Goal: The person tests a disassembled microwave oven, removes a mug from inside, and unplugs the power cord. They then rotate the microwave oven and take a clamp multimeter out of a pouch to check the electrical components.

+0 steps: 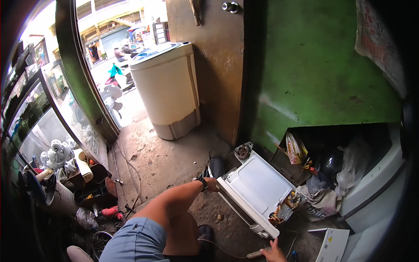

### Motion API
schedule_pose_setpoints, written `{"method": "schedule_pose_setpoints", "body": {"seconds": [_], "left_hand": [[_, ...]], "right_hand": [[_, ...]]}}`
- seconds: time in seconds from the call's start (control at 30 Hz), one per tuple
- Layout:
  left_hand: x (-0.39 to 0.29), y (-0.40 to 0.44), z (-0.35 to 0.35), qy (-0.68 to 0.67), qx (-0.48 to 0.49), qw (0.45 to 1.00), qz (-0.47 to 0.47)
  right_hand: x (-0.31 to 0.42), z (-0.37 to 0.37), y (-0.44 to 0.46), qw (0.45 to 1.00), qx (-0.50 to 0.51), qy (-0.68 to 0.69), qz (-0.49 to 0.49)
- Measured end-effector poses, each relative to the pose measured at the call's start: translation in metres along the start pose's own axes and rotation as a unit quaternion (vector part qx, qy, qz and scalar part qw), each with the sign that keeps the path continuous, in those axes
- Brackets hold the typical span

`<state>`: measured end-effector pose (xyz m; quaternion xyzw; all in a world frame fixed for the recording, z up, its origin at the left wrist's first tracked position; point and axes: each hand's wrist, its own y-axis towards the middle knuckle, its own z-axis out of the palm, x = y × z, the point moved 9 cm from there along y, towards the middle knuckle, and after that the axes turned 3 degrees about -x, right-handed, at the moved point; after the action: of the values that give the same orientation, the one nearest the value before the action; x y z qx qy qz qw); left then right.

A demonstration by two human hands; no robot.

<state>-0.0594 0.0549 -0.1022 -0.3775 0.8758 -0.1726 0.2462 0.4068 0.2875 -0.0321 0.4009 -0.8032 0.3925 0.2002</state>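
A white box-shaped appliance (259, 179) lies on the floor, with a shallow recessed panel facing up. Bundled wires (276, 217) and copper-coloured parts show at its lower right end. My left hand (211, 184), below a dark wristwatch (201, 182), grips the appliance's left corner; some fingers are hidden behind the edge. Close to the lower corner is my right hand (275, 252), index finger and thumb apart, the fingertip at the corner. Beside that thumb lies a beige elongated piece (255, 253) joined to a cord.
A tall cream appliance (165, 91) stands in the doorway by a brown door (214, 65). A round metal part (242, 152) sits above the white appliance. At right are plastic bags (349, 161) and a white panel (332, 245). Boxes, a bucket (61, 198) and a red tool (112, 212) crowd the left.
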Motion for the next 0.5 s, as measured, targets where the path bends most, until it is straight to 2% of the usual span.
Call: {"method": "schedule_pose_setpoints", "body": {"seconds": [0.07, 0.13, 0.2, 0.33, 0.43, 0.47, 0.5], "left_hand": [[0.002, 0.002, 0.001, 0.0, -0.004, 1.0, -0.009], [0.021, 0.03, 0.029, -0.044, 0.011, 0.999, 0.031], [0.004, 0.003, 0.007, -0.04, 0.024, 0.999, -0.004], [0.008, 0.01, 0.011, -0.02, 0.011, 1.0, -0.001], [0.02, 0.024, 0.028, -0.067, 0.043, 0.997, -0.004], [0.014, 0.018, 0.022, -0.054, 0.032, 0.998, 0.0], [0.002, -0.003, 0.005, -0.046, 0.036, 0.998, -0.033]], "right_hand": [[0.001, 0.001, 0.001, 1.0, 0.006, -0.024, 0.002], [-0.015, 0.007, 0.007, 0.999, -0.014, -0.031, -0.012], [-0.026, 0.015, 0.012, 0.999, 0.007, 0.044, 0.001], [-0.017, 0.009, 0.005, 0.999, 0.006, 0.031, 0.018], [-0.004, 0.002, -0.006, 0.999, 0.019, 0.014, 0.032], [-0.003, 0.001, -0.006, 0.999, 0.017, 0.009, 0.036], [0.003, -0.001, -0.008, 0.999, 0.026, -0.004, 0.033]]}}
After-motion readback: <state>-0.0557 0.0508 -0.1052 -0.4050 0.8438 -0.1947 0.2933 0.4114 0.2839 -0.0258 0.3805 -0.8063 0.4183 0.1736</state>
